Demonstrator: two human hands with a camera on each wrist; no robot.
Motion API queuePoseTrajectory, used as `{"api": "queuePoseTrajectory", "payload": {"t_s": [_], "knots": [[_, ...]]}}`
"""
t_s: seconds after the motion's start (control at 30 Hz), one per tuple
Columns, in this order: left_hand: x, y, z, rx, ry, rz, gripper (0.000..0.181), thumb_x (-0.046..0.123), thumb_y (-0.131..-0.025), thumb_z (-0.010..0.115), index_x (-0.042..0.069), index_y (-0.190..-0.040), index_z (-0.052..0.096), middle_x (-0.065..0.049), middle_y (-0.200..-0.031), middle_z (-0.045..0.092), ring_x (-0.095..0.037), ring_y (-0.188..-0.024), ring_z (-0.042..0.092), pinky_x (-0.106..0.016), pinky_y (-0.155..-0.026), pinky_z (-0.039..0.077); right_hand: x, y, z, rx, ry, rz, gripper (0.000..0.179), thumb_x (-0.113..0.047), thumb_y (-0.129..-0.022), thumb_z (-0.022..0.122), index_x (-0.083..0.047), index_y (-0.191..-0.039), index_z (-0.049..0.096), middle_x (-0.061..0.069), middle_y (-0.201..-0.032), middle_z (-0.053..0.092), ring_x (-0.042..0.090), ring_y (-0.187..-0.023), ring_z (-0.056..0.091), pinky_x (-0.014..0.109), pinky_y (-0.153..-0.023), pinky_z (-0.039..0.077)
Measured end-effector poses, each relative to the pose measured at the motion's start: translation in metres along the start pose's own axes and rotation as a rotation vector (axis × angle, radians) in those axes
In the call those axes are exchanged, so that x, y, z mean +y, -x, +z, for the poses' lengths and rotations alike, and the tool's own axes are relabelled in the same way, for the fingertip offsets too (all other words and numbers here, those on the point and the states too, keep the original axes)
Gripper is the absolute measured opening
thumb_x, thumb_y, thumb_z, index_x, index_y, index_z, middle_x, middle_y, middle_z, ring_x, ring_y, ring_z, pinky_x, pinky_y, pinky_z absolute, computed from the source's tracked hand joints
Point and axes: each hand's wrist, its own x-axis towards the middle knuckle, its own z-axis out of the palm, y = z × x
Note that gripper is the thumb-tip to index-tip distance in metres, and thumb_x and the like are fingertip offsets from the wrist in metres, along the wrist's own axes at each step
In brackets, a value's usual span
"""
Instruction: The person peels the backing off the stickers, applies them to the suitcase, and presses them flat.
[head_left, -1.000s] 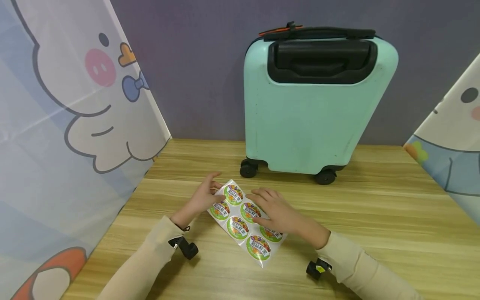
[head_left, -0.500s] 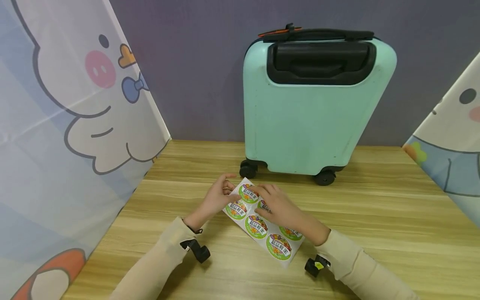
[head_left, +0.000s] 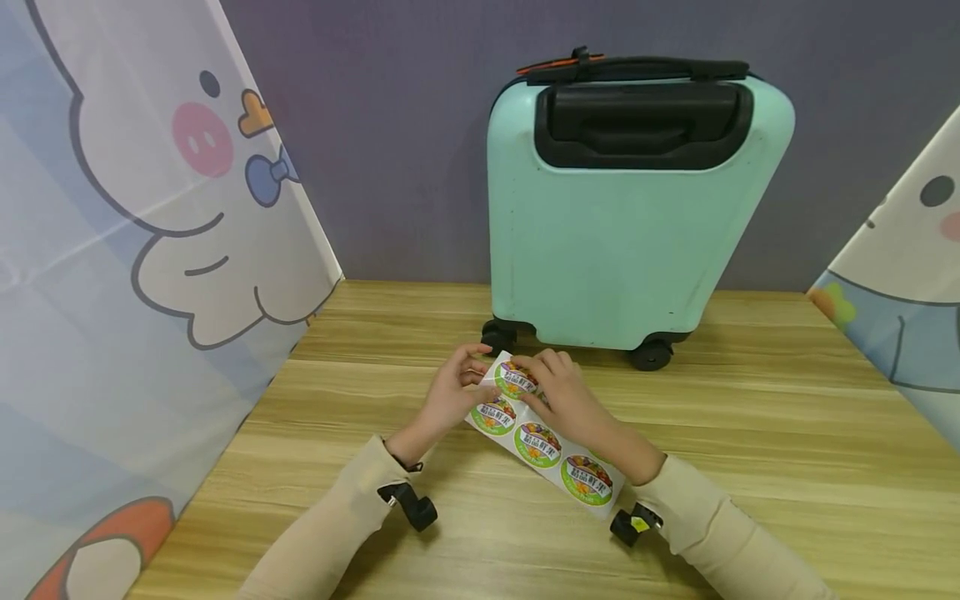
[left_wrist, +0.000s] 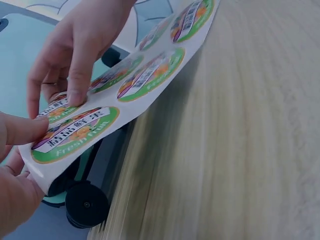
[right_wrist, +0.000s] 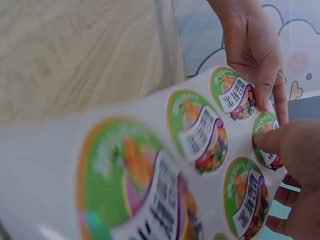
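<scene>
A white sheet of round fruit stickers point(head_left: 538, 446) slants between both hands, raised off the table at a tilt. Its labels are green-rimmed and read "Fresh Fruit" in the left wrist view. My left hand point(head_left: 450, 392) pinches the left end, thumb on top of a sticker and fingers beneath. At the far corner my right hand point(head_left: 573, 404) grips the edge, its thumb point(right_wrist: 267, 141) pressed on a sticker and its other fingers behind the sheet. The right hand and forearm cover part of the far row of stickers in the head view.
A mint-green suitcase point(head_left: 637, 250) with black wheels stands upright just behind the hands. The wooden table point(head_left: 360, 350) extends in front and to both sides. Cartoon-printed cloth point(head_left: 172, 275) hangs at left and right, and a grey wall point(head_left: 390, 133) closes the back.
Both hands have come nearer each other, the left moving right with the sheet. The sheet has shifted right, and the right hand has moved up to its far corner.
</scene>
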Motion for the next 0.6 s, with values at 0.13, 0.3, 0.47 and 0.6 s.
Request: {"api": "queuePoseTrajectory", "payload": {"t_s": [0.13, 0.3, 0.47, 0.6], "knots": [[-0.001, 0.001, 0.005, -0.013, -0.009, 0.036, 0.048, -0.013, -0.083, 0.071, -0.005, -0.127, 0.057, -0.021, -0.106, 0.063, -0.027, -0.087, 0.065, -0.025, -0.068, 0.054, 0.002, 0.0, -0.001, 0.033, 0.004, -0.012, 0.049, -0.008, -0.087, 0.078, -0.002, -0.131, 0.058, 0.01, -0.103, 0.052, 0.025, -0.086, 0.043, 0.037, -0.071, 0.034], [0.002, 0.004, 0.009, -0.044, 0.002, 0.07, 0.043, -0.011, -0.084, 0.071, -0.006, -0.126, 0.061, -0.022, -0.108, 0.063, -0.024, -0.086, 0.065, -0.023, -0.067, 0.053, 0.005, -0.001, -0.003, 0.073, 0.007, -0.036, 0.048, -0.006, -0.083, 0.081, -0.002, -0.126, 0.06, 0.01, -0.1, 0.053, 0.026, -0.084, 0.044, 0.038, -0.07, 0.035], [0.004, 0.005, 0.013, -0.063, -0.02, 0.11, 0.042, -0.008, -0.087, 0.071, -0.008, -0.128, 0.062, -0.023, -0.106, 0.067, -0.029, -0.089, 0.066, -0.024, -0.067, 0.054, 0.007, -0.001, -0.005, 0.085, -0.003, -0.032, 0.049, -0.004, -0.08, 0.082, -0.003, -0.124, 0.06, 0.01, -0.102, 0.054, 0.025, -0.084, 0.044, 0.039, -0.07, 0.035], [0.006, 0.007, 0.016, -0.06, -0.032, 0.101, 0.042, -0.007, -0.087, 0.07, -0.008, -0.128, 0.062, -0.023, -0.108, 0.068, -0.033, -0.091, 0.067, -0.024, -0.068, 0.054, 0.008, -0.001, -0.005, 0.09, -0.007, -0.031, 0.048, -0.002, -0.079, 0.083, -0.004, -0.121, 0.06, 0.009, -0.103, 0.055, 0.025, -0.085, 0.045, 0.039, -0.071, 0.036]]}}
